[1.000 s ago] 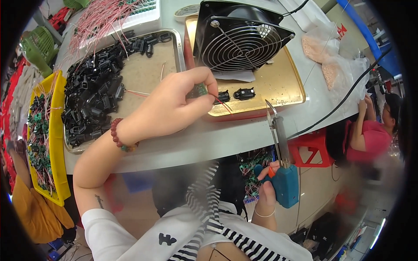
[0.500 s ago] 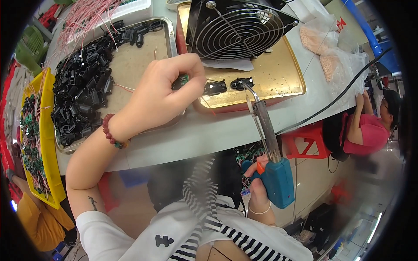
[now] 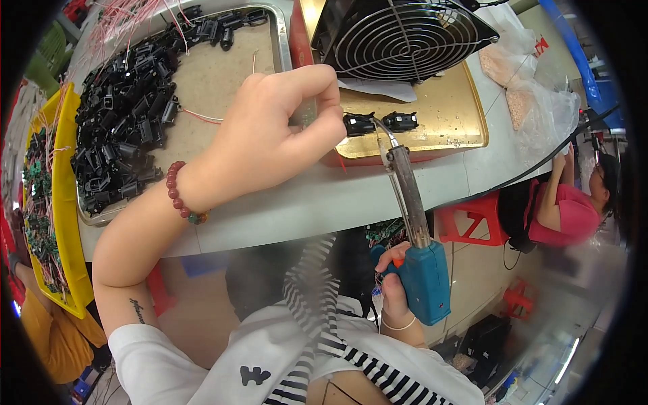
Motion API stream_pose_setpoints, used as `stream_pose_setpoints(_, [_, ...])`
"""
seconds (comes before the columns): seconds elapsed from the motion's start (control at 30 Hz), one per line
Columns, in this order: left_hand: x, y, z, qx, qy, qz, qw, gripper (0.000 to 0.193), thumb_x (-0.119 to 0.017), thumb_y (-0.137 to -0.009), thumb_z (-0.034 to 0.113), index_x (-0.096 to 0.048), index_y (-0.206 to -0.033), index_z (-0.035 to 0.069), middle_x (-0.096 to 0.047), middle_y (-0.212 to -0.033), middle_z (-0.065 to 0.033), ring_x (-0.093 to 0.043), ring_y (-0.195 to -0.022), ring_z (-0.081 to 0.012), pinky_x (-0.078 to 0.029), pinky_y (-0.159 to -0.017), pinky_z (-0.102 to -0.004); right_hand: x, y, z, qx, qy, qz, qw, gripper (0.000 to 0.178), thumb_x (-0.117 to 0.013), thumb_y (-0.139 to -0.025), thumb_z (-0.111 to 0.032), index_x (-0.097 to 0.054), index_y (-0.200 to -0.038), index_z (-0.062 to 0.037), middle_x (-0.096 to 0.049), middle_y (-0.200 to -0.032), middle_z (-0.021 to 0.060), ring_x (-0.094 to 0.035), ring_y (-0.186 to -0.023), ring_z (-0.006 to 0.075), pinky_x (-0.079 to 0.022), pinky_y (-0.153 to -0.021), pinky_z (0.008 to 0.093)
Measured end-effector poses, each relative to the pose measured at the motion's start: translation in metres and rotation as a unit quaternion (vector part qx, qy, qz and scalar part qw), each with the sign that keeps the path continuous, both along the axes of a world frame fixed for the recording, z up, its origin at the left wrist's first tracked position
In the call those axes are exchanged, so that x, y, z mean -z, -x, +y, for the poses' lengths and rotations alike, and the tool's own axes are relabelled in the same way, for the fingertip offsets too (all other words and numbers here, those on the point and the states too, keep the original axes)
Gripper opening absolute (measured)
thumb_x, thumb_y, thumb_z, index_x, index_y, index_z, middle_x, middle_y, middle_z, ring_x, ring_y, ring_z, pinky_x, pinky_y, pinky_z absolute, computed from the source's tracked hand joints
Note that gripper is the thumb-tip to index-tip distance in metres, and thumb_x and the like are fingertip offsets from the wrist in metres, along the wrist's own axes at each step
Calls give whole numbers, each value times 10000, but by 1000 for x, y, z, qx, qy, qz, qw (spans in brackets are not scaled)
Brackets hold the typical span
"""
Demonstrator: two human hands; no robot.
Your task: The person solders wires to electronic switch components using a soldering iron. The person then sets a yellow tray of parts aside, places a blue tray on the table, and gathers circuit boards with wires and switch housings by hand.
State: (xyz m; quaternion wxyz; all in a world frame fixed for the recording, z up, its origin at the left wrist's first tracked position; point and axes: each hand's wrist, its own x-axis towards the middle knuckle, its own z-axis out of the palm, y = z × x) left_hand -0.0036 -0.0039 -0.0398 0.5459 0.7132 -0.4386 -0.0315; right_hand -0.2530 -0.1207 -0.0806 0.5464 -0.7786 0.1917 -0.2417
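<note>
The left hand (image 3: 280, 125) kept its grip pinched on a thin red wire (image 3: 343, 162) beside the nearer of two black housings (image 3: 359, 125) on the gold tin lid (image 3: 449, 111), while the right hand (image 3: 394, 287) was wrapped around the blue soldering gun (image 3: 428, 283), its tip between the housings. A caged fan (image 3: 408, 47) blocked the space just behind them. The left forearm crossed a metal tray (image 3: 216, 77) of black parts on the worktop (image 3: 270, 217), with plastic bags (image 3: 550, 111) to the right.
</note>
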Motion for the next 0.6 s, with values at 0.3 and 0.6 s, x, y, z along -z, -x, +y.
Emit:
stream_pose_setpoints(0.3, [-2,1,2,-9,-1,5,1000,122,-554,-709,117,-515,-706,2,-566,-631,-126,-550,-559,-315,-426,-513,-339,5,2,0,-8,-12,7,1000,219,-613,-772,-283,-582,-755,-66,-536,-756,67,-466,-722,237,-371,-646,339])
stream_pose_setpoints(0.6, [-2,2,4,9,-5,-1,1000,116,-538,-765,61,-475,-710,-20,-471,-610,-54,-443,-573,-102,-370,-532,-243,14,4,0,-21,-76,-18,997,173,-610,-749,-181,-533,-847,-61,-540,-765,69,-498,-695,209,-394,-630,316])
